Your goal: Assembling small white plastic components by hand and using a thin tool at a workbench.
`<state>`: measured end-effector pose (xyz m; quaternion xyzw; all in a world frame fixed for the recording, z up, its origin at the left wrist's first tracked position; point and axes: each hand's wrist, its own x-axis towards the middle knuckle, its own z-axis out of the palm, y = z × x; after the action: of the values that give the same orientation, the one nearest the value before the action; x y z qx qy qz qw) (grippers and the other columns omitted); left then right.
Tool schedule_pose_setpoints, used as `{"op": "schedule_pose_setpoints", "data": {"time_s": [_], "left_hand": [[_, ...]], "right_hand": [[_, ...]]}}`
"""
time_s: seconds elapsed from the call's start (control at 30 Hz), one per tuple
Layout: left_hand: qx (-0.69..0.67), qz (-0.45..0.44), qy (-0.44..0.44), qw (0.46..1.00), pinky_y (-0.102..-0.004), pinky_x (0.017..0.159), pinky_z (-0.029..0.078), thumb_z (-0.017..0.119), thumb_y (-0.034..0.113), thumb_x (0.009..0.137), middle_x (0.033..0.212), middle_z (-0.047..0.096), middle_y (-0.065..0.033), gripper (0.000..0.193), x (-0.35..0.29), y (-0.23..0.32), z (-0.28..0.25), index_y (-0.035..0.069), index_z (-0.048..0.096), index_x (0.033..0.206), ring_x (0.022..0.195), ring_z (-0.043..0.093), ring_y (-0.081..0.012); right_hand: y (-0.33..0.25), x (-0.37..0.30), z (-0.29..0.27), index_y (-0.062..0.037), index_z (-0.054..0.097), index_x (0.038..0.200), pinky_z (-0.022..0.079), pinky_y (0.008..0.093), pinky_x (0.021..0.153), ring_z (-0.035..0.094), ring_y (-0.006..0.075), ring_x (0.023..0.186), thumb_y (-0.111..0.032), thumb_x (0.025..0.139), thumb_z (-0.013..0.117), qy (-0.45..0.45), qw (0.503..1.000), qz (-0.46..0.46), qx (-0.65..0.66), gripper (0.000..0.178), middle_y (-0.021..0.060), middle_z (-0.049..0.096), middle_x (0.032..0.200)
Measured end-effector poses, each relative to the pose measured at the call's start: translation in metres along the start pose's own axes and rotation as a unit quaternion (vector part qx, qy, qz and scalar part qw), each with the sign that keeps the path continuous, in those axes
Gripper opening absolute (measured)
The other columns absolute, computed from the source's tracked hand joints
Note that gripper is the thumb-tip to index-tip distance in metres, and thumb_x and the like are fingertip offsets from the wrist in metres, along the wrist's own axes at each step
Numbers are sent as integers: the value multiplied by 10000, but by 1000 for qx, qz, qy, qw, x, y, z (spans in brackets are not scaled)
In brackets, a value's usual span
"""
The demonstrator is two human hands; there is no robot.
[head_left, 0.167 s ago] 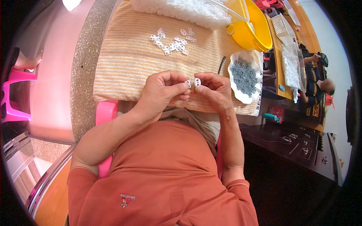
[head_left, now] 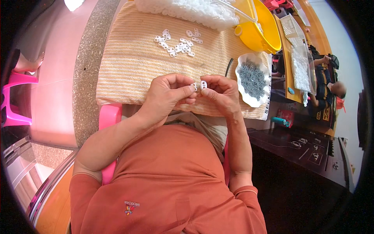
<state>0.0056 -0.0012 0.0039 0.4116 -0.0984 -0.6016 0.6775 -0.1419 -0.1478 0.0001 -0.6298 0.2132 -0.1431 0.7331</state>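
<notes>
Over the near edge of a striped cloth [head_left: 128, 66], both my hands meet with their fingertips almost touching. My left hand [head_left: 167, 95] pinches a small white plastic piece [head_left: 194, 86], mostly covered by the thumb and fingers. Between thumb and forefinger, my right hand [head_left: 224, 93] grips another white plastic piece with holes [head_left: 203, 84], its holed face showing. A narrow gap separates the two pieces. Farther off on the cloth lie several similar white pieces [head_left: 183, 46] in loose clusters. To the right stands a scalloped white dish [head_left: 241, 93] full of small dark grey parts [head_left: 252, 78].
A clear bin [head_left: 249, 11] heaped with white pieces [head_left: 187, 9] stands at the far edge, beside a yellow basin [head_left: 269, 35]. A thin black stick [head_left: 229, 67] lies near the dish. At far right sits another person [head_left: 325, 84]; a pink stool [head_left: 17, 97] is at left.
The piece in my right hand has tilted very slightly. Otherwise my hands and the things on the cloth stay where they were.
</notes>
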Motion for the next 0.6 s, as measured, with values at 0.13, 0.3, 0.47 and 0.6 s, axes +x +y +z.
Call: {"op": "schedule_pose_setpoints", "data": {"time_s": [0.13,0.3,0.47,0.6], "left_hand": [[-5,7,-3,1000,-227,668,557,644,59,866,842,665,-67,159,1,-1,0,0,617,1012,720,642,-103],[-3,7,-4,1000,-229,673,560,646,58,865,848,665,-68,160,1,-1,-1,-6,618,1009,722,642,-104],[0,7,-8,1000,-232,677,562,647,57,864,855,665,-70,162,1,-1,-1,-12,616,1007,730,643,-105],[3,6,-6,1000,-235,680,564,646,56,865,859,664,-72,162,1,-2,-1,-15,614,1007,737,642,-106]], "right_hand": [[1,0,-1,18,625,1119,522,240,747,642,112,846,24,819,686,-2,1000,0,2,307,70,680,951],[-1,0,1,46,609,1113,545,273,778,655,152,847,26,811,684,-3,1000,3,-15,312,99,675,946],[-2,0,0,44,611,1114,541,275,790,654,154,860,23,811,686,-10,1000,5,-19,314,103,676,957],[-2,0,1,40,616,1114,534,271,798,652,153,875,32,809,685,-13,1000,6,-13,313,103,678,972]]}}
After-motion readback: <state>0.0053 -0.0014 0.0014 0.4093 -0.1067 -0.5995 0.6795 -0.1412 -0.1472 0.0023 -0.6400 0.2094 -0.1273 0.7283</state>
